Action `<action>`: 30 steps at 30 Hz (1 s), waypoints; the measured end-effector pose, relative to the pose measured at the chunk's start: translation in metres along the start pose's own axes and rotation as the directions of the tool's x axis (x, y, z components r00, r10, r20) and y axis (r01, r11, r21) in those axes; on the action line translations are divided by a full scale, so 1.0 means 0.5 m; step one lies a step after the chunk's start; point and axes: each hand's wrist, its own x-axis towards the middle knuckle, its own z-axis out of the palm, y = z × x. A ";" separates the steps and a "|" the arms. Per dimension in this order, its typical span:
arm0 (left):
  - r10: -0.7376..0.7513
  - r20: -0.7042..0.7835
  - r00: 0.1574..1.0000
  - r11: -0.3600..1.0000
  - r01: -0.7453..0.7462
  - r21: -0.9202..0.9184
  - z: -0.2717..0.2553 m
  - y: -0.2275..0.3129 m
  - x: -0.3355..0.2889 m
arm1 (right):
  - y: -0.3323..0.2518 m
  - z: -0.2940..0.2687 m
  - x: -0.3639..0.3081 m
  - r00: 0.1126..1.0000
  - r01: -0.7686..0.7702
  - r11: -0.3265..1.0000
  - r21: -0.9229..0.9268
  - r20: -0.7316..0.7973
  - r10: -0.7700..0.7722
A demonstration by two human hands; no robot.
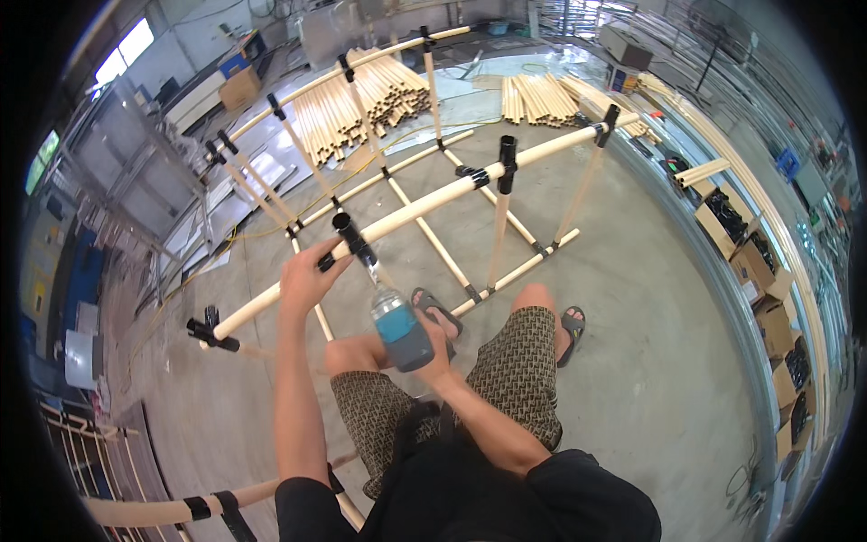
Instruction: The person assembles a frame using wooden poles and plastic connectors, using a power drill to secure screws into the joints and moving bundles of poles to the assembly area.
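Observation:
My right hand (435,350) is wrapped round a teal and dark grey power driver (396,327) with a silver nose. The driver's tip meets a black pipe joint (356,242) on the near upper beige pipe (415,210). Just left of that joint, my left hand (310,276) grips the same pipe, its fingers partly hidden behind it. The pipe belongs to a standing frame of beige tubes and black joints. Another black joint (213,331) caps the pipe's left end, and an upright joint (508,164) stands farther right.
Bundles of beige pipes (352,108) lie on the floor beyond the frame. Cardboard boxes of black joints (722,213) line the right side beside long metal rails (673,203). Another beige tube structure (135,513) stands at lower left. A yellow cord (271,233) crosses the floor.

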 end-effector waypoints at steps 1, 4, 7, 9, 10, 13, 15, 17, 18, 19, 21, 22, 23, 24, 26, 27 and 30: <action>0.009 -0.005 1.000 1.000 -0.009 0.001 -0.007 -0.006 0.008 | -0.007 0.011 0.006 0.999 -0.005 1.000 0.025 -0.048 0.006; 0.013 0.025 1.000 1.000 -0.013 0.006 0.017 -0.007 -0.034 | 0.027 -0.013 -0.042 0.997 0.011 1.000 0.026 -0.075 -0.009; -0.002 0.029 1.000 1.000 0.002 0.002 0.019 -0.003 -0.005 | 0.082 -0.044 -0.039 0.982 0.169 0.985 -0.025 -0.082 -0.171; -0.078 0.112 0.991 0.997 0.077 0.012 0.013 0.006 -0.009 | 0.094 -0.073 -0.047 0.975 0.210 0.978 -0.017 -0.076 -0.211; -0.058 0.075 0.995 0.998 0.060 -0.022 0.017 -0.002 -0.011 | 0.086 -0.090 -0.046 0.975 0.212 0.977 0.015 -0.076 -0.210; -0.046 0.063 0.997 0.996 0.051 -0.069 0.018 -0.012 0.001 | 0.141 -0.122 -0.040 0.987 0.139 0.987 0.075 -0.094 -0.132; -0.028 0.058 0.998 0.998 0.031 -0.048 0.020 -0.003 -0.001 | 0.205 -0.144 -0.039 0.987 0.121 0.986 0.114 -0.117 -0.108; 0.030 0.015 0.999 0.998 -0.029 -0.054 0.020 -0.017 -0.005 | 0.242 -0.169 -0.036 0.963 0.183 0.973 -0.138 -0.173 -0.206; 0.019 0.013 1.000 0.998 -0.018 -0.052 0.022 -0.014 -0.005 | 0.244 -0.187 -0.030 0.954 0.182 0.955 -0.236 -0.193 -0.230; 0.008 0.011 1.000 0.999 -0.008 -0.050 0.021 -0.010 -0.005 | 0.246 -0.203 -0.025 0.943 0.173 0.928 -0.329 -0.215 -0.252; -0.025 -0.007 1.000 0.999 0.025 -0.028 0.019 0.003 -0.006 | 0.245 -0.234 -0.009 0.930 0.106 0.888 -0.447 -0.271 -0.248; -0.048 -0.023 0.999 0.999 0.048 -0.009 0.019 0.014 -0.008 | 0.247 -0.246 -0.002 0.927 0.084 0.936 -0.342 -0.317 -0.199; -0.071 -0.039 0.997 0.997 0.071 0.010 0.018 0.026 -0.012 | 0.246 -0.259 0.003 0.927 0.046 0.951 -0.305 -0.341 -0.154; -0.090 -0.073 0.993 0.985 0.100 0.141 0.015 0.039 -0.026 | 0.225 -0.277 0.012 0.927 0.009 0.964 -0.267 -0.359 -0.108; -0.107 -0.145 0.984 0.909 0.156 0.387 0.012 0.075 -0.049 | 0.213 -0.302 0.031 0.903 -0.039 0.978 -0.207 -0.426 -0.054; -0.180 -0.099 0.979 0.935 0.202 0.293 0.001 0.123 -0.045 | 0.221 -0.312 0.035 0.899 -0.098 0.985 -0.139 -0.437 0.028; -0.193 0.016 0.981 0.969 0.193 -0.155 0.001 0.249 -0.013 | 0.220 -0.343 0.061 0.879 -0.222 0.965 0.143 -0.399 0.261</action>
